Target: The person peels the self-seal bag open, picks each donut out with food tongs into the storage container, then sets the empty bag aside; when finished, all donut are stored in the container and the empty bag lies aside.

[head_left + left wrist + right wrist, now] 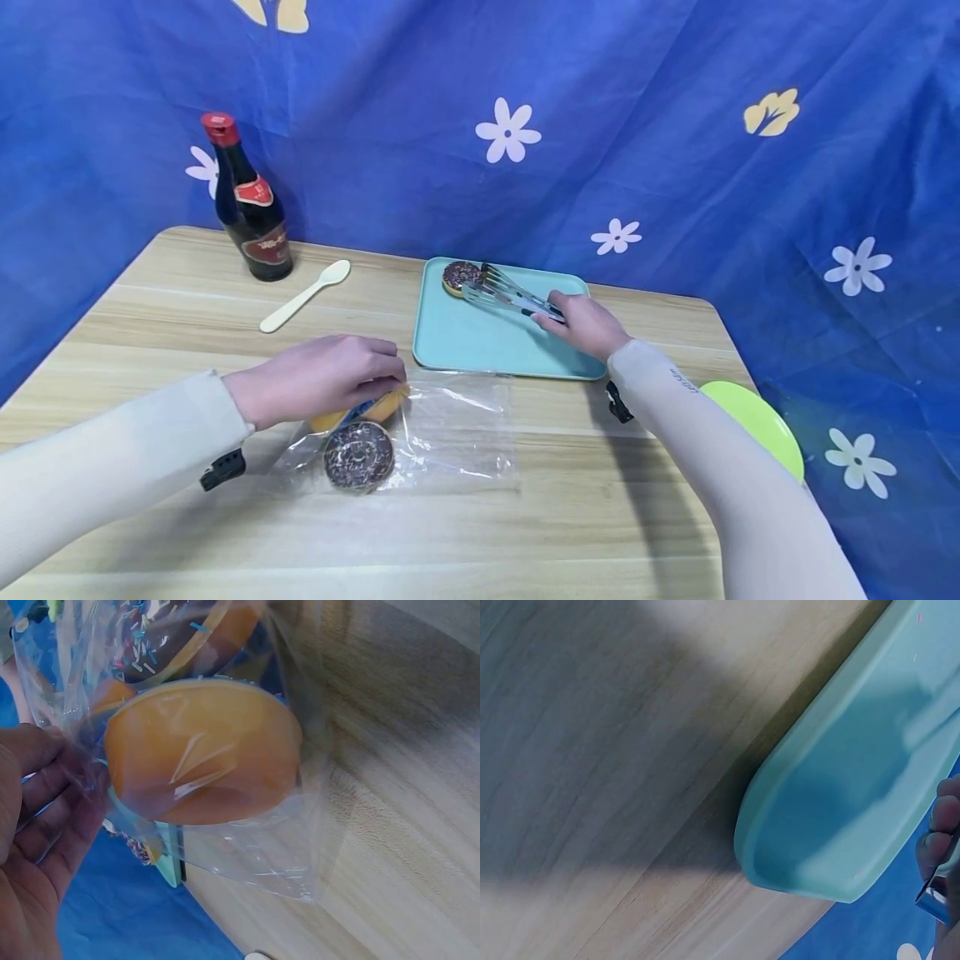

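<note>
My left hand [333,375] pinches the edge of a clear plastic bag [461,433] lying on the table. Inside the bag are a chocolate-topped donut [358,456] with sprinkles and other donuts partly hidden beneath the hand. In the left wrist view, the tan side of one donut [202,754] shows through the plastic. My right hand [585,323] grips metal tongs [521,300] over a light blue tray [487,346]. The tong tips are at the right side of another chocolate donut [459,275] at the tray's back left; whether they touch it, I cannot tell.
A dark bottle [255,221] with a red cap stands at the back left. A cream spoon [306,296] lies in front of it. At the table's right edge is a green plate [757,425], partly behind my right forearm. Blue cloth [405,125] hangs behind the table.
</note>
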Demonstrator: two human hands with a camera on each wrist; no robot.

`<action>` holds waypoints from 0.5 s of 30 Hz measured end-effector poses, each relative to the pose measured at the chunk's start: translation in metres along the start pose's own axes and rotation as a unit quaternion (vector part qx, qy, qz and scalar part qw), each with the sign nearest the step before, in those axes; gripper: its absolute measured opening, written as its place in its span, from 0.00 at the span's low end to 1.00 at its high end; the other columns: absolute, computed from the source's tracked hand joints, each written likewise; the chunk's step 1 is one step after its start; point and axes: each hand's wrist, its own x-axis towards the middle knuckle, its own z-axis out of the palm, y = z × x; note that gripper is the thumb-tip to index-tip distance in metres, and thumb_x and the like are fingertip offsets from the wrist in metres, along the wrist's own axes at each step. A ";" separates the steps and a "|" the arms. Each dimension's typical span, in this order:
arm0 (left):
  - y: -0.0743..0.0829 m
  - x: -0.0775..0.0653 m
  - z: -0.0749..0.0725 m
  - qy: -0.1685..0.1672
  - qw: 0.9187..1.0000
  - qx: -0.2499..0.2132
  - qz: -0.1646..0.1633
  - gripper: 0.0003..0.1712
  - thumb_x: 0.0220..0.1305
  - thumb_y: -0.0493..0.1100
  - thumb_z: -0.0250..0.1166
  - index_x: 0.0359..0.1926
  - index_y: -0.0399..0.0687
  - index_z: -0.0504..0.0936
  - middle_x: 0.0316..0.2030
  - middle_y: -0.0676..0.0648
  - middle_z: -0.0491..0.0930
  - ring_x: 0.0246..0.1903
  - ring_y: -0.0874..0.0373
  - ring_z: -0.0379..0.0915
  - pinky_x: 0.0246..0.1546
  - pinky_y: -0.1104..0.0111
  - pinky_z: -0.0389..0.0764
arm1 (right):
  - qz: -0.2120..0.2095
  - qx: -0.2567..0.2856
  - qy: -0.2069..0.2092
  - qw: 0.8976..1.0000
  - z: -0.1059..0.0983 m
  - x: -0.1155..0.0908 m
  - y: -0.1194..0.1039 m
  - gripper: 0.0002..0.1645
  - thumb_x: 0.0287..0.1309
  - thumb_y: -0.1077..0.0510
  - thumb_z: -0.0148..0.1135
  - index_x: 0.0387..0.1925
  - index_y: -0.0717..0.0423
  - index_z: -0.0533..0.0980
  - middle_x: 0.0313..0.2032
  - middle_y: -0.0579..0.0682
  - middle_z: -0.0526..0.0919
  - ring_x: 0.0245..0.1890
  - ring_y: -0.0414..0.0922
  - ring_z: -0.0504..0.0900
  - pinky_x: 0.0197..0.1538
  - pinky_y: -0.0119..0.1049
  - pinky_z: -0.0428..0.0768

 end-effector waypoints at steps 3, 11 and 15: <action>0.000 0.000 0.000 0.003 1.000 -0.001 0.003 0.08 0.66 0.35 0.71 0.38 0.56 0.86 0.32 0.61 0.79 0.32 0.73 0.77 0.33 0.73 0.84 | 0.010 0.011 -0.001 1.000 0.000 -0.001 0.000 0.24 0.76 0.36 0.56 0.45 0.54 0.73 0.21 0.46 0.65 0.19 0.43 0.64 0.26 0.38 0.61; 0.000 0.002 -0.001 -0.004 1.000 -0.005 -0.002 0.08 0.67 0.35 0.71 0.37 0.56 0.86 0.31 0.62 0.78 0.31 0.75 0.74 0.33 0.74 0.83 | 0.026 0.030 -0.007 0.999 -0.002 -0.005 0.006 0.25 0.75 0.35 0.54 0.46 0.53 0.72 0.22 0.48 0.68 0.20 0.43 0.65 0.26 0.38 0.63; 0.000 0.002 -0.001 -0.007 1.000 -0.006 -0.004 0.08 0.67 0.35 0.71 0.36 0.56 0.86 0.31 0.62 0.78 0.31 0.75 0.74 0.33 0.74 0.83 | 0.025 0.038 -0.008 0.999 -0.005 -0.009 0.010 0.25 0.76 0.35 0.54 0.46 0.53 0.72 0.22 0.48 0.67 0.20 0.43 0.64 0.25 0.37 0.63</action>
